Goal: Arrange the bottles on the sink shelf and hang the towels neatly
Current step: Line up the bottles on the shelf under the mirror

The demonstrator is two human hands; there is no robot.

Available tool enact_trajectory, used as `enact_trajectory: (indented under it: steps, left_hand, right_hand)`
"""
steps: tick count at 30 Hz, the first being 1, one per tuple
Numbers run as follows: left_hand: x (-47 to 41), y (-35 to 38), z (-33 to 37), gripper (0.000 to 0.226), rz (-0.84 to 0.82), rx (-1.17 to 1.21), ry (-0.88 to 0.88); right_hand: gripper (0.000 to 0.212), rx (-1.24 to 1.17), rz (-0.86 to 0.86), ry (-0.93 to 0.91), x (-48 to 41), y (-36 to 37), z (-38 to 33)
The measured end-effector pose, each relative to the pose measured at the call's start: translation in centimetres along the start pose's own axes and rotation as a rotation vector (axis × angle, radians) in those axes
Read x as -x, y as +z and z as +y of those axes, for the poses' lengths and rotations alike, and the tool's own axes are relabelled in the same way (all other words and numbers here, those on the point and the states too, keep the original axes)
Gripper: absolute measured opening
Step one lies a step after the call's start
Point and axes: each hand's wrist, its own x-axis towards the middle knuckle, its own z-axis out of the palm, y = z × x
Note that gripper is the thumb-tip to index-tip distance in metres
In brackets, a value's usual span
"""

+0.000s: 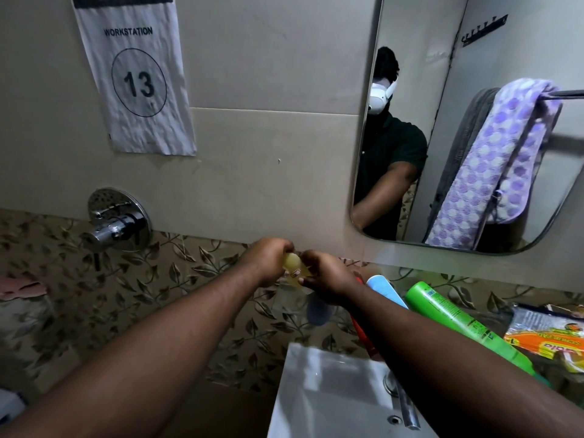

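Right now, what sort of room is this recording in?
Most likely a bathroom: a white sink with a tap, a wall mirror above it, and a towel on a rail reflected there.

Workstation 13 sign [134,74]; chrome wall valve [118,221]; mirror [448,153]

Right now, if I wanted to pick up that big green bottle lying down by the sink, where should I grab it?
Probably around its middle, coming down from above. The green bottle lies on its side, tilted across the shelf, so its long round body faces up. Its lower end sits behind the right arm. Both hands, left hand and right hand, are busy holding the small yellow bottle.
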Motion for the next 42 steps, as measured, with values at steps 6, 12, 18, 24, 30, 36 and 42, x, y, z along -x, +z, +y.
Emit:
enact_trajectory:
  steps: [6, 12, 18, 24, 30, 36, 42]
  left_hand:
    - [-0.7, -0.5, 0.3, 0.030, 0.059, 0.089, 0.013]
    - [-1.0, -0.4, 0.7, 0.034, 0.035, 0.157, 0.015]
    - [-1.1, -0.7, 0.5, 0.031, 0.005, 0.181, 0.017]
    - [-0.3, -1.1, 0.1, 0.042, -0.024, 0.171, 0.025]
    - [3.0, -1.2, 0.4, 0.070, 0.293, -0.080, 0.200]
    - [8.1, 5.3, 2.0, 0.058, 0.207, -0.338, 0.652]
    - [7.7, 7.7, 3.7, 0.055, 0.221, -0.407, 0.614]
  right_hand:
    - [0.027, -0.108, 0.057, 0.063, -0.1, -0.2, 0.3]
    - [0.032, -0.172, 0.025, 0.085, 0.4, -0.7, 0.4]
    - [0.031, -0.200, 0.011, 0.085, 0.4, -0.6, 0.4]
    - [0.042, -0.180, -0.044, 0.097, 0.4, -1.0, 0.8]
    - [0.048, -0.284, 0.016, 0.101, 0.7, -4.3, 1.8]
    - [0.049, -0.211, 0.033, 0.099, 2.1, -5.7, 2.8]
    - [0.046, -0.122, 0.048, 0.071, 3.6, -6.0, 2.5]
